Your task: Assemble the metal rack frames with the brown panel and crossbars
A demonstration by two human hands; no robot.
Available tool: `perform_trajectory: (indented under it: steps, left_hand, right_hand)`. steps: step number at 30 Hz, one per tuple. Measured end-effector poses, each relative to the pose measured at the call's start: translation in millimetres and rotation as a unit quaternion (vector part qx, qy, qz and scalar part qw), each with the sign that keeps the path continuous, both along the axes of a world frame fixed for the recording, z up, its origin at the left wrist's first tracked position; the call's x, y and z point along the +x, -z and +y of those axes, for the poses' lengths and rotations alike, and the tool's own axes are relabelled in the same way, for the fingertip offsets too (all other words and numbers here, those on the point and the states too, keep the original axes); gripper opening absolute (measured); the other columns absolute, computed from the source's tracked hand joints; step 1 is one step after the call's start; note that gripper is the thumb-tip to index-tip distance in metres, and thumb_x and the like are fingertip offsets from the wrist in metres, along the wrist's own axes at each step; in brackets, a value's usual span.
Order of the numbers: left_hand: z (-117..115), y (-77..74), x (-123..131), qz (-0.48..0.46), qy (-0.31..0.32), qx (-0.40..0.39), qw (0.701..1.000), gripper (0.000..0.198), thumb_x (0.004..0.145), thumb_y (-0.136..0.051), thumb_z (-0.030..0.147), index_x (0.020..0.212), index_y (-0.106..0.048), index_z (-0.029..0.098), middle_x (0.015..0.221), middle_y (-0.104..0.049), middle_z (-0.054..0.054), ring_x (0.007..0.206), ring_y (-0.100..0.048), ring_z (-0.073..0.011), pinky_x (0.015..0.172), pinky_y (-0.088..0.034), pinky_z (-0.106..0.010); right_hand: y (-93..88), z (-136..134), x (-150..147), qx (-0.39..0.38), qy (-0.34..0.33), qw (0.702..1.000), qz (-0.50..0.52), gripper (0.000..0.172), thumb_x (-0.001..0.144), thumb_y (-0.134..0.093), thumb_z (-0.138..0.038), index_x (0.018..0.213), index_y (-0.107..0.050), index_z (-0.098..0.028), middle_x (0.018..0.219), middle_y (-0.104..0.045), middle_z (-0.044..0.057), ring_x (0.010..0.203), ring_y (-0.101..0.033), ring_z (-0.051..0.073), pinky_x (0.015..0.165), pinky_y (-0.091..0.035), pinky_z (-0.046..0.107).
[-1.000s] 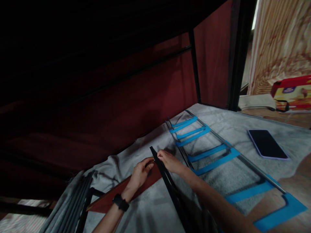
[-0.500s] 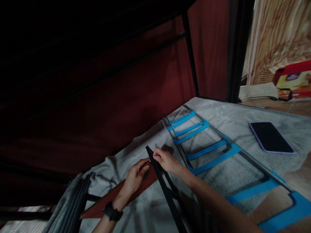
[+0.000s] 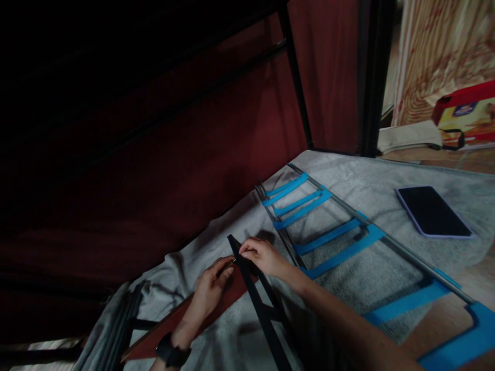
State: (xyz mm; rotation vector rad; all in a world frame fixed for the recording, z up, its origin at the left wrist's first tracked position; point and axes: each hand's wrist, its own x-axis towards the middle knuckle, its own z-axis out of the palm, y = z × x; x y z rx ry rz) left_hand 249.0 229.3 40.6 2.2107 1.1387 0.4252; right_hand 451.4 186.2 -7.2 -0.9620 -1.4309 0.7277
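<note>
My left hand point(image 3: 211, 286), with a dark watch on its wrist, is closed in a pinch on a small shiny metal pin point(image 3: 234, 260) at the side of a black frame point(image 3: 257, 304). The pin is too small to tell its exact kind. On the frame's other side my right hand point(image 3: 261, 256) has its thumb and fingers pressed together near the bar's upper end; what they hold is hidden. A reddish-brown board point(image 3: 228, 294) with a pointed near end lies under my left hand and meets the frame.
Right of my hands lies a rack of metal tubes with blue connectors point(image 3: 344, 252). A phone point(image 3: 433, 211) rests on the grey blanket point(image 3: 344, 172). Dark tubes point(image 3: 121, 324) lie at the lower left. Behind stand a dark red cloth wall point(image 3: 232, 149) and a red-yellow package point(image 3: 466, 116).
The view has shifted slightly. Both hands stay at the upper end of the black frame, and my right fingers have moved a little closer against the bar.
</note>
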Motion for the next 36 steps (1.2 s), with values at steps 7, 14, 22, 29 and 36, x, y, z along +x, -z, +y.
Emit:
perform_trajectory:
  steps: [7,14,22,29,36]
  left_hand:
    - [-1,-2.4,3,-0.014,0.0,-0.024,1.0,0.036,0.089,-0.054,0.038,0.119,-0.064,0.021,0.121,-0.067,-0.007,0.113,-0.06,-0.0243,0.101,-0.044,-0.036]
    - [-2,-4.8,4,-0.017,-0.002,-0.04,0.999,0.036,0.089,-0.053,0.037,0.119,-0.064,0.02,0.121,-0.067,-0.008,0.114,-0.059,-0.0249,0.102,-0.043,-0.037]
    - [-4,-3.7,5,-0.014,-0.007,-0.033,0.999,0.035,0.089,-0.052,0.037,0.116,-0.064,0.019,0.117,-0.068,-0.007,0.109,-0.061,-0.0238,0.099,-0.045,-0.037]
    - [-6,-3.4,6,-0.013,-0.008,-0.023,1.0,0.033,0.089,-0.052,0.037,0.114,-0.065,0.019,0.115,-0.069,-0.008,0.107,-0.062,-0.0236,0.098,-0.046,-0.038]
    - [-8,-1.4,9,-0.009,-0.037,0.0,0.999,0.029,0.086,-0.055,0.035,0.108,-0.064,0.019,0.106,-0.07,-0.007,0.098,-0.065,-0.022,0.089,-0.049,-0.034]
  right_hand:
    - [6.2,5,-1,-0.014,-0.006,1.0,0.022,0.016,0.086,-0.053,-0.011,0.089,-0.066,-0.02,0.089,-0.068,0.001,0.086,-0.063,0.013,0.08,-0.046,0.024]
    - [6.7,4,-4,-0.025,0.021,0.999,0.002,0.016,0.087,-0.052,-0.011,0.091,-0.065,-0.02,0.091,-0.068,0.002,0.089,-0.062,0.013,0.082,-0.046,0.025]
    - [-9.3,-6,4,0.014,0.026,0.995,-0.096,0.019,0.093,-0.046,-0.014,0.093,-0.064,-0.019,0.094,-0.065,0.003,0.091,-0.06,0.014,0.085,-0.044,0.027]
    - [-11.2,-8,4,0.025,0.007,0.995,-0.1,0.02,0.093,-0.045,-0.015,0.094,-0.064,-0.02,0.093,-0.065,0.003,0.089,-0.06,0.014,0.083,-0.044,0.027]
    - [-4.5,2,0,-0.059,0.016,0.998,-0.015,0.008,0.088,-0.057,-0.02,0.088,-0.065,-0.021,0.084,-0.068,-0.001,0.078,-0.063,0.012,0.07,-0.044,0.022]
